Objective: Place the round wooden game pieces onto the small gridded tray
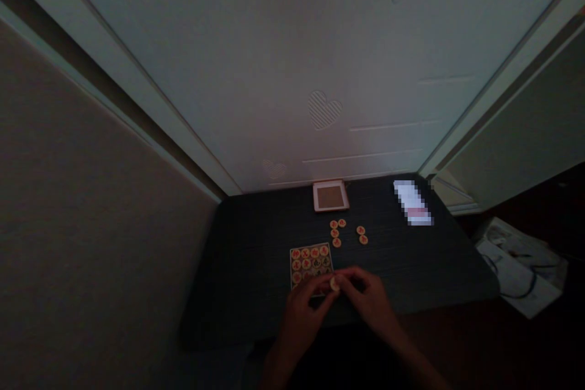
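A small square box (309, 261) of round wooden game pieces with red marks lies on the dark table (247, 256). My left hand (307, 304) and my right hand (369, 300) meet just in front of it, fingers pinched together around one round piece (335, 283). Several loose pieces (337, 233) lie on the table beyond the box, and two more pieces (362, 234) sit to their right. The box's near edge is hidden by my fingers.
A square lid or tray (329, 196) with a brown inside rests at the table's far edge against the white wall. A blurred white object (412, 202) lies at the back right. Papers and a cable (518, 265) lie on the floor right of the table.
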### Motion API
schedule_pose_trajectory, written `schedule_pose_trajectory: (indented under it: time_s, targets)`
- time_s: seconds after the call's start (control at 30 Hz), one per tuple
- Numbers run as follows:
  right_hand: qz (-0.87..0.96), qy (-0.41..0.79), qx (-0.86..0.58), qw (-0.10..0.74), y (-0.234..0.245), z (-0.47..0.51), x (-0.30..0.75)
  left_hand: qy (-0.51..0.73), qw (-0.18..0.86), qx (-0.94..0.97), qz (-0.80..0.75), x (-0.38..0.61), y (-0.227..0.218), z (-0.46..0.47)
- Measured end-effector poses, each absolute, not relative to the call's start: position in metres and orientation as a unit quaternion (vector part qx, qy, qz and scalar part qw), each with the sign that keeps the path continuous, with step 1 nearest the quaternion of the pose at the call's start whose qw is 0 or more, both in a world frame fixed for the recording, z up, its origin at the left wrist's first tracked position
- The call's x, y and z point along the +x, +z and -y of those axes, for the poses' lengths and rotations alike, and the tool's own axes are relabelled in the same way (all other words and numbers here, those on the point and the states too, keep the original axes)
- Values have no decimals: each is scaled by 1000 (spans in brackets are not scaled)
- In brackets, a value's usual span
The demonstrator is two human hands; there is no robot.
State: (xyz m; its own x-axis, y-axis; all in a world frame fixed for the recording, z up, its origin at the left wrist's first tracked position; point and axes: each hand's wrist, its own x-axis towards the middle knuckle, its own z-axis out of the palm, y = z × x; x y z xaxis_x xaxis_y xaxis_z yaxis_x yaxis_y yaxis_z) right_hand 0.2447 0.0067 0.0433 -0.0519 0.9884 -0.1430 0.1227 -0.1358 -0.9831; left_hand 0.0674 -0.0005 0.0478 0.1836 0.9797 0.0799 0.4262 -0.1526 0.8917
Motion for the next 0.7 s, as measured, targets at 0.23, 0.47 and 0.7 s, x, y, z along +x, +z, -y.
schedule_pose_trajectory:
  time_s: [0.23,0.47,0.7]
  targets:
    - [509,572,-502,403,44,-9,241,351,374,667,-540,61,50,0]
    - [503,562,-521,399,40,-14,238,331,352,673,-560,45,46,2]
    - [554,538,-525,357,37,-21,234,301,264,638,-658,12,40,-9]
